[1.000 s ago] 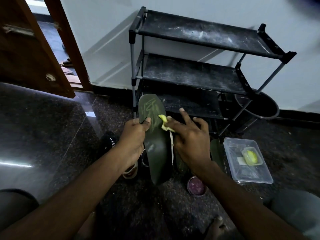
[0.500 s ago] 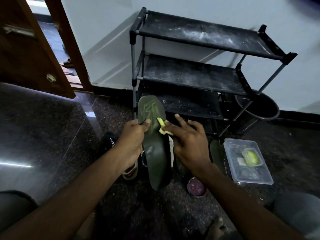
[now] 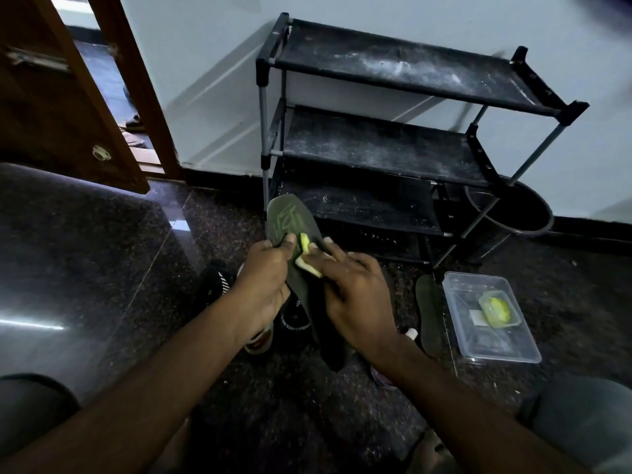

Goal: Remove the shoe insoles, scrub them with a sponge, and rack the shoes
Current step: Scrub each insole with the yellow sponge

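- The sponge (image 3: 307, 258) has slid down and leftward across the insole (image 3: 290, 217) over the last second. It now sits right beside the left thumb, lower on the face than it was a moment ago.
- That reads to me as a scrub stroke in progress. The printed upper part is bare above the sponge, and the stroke is working toward the middle.
- The left hand (image 3: 265, 289) still grips the insole by its edge, thumb laid on top and fingers curled behind. The insole stands nearly upright in front of the rack (image 3: 376, 148).
- The right hand (image 3: 355, 295) holds the sponge under bent fingers and presses it to the insole. Its thumb is hidden from me.
- The insole has tipped a little to the left compared with before.
- Nothing else has shifted. The second insole (image 3: 429, 313) lies on the floor just beside the plastic tub (image 3: 513, 354), and a black shoe (image 3: 215, 282) sits below the left wrist.
- The rack's shelves hold no shoes, so racking is yet to come.
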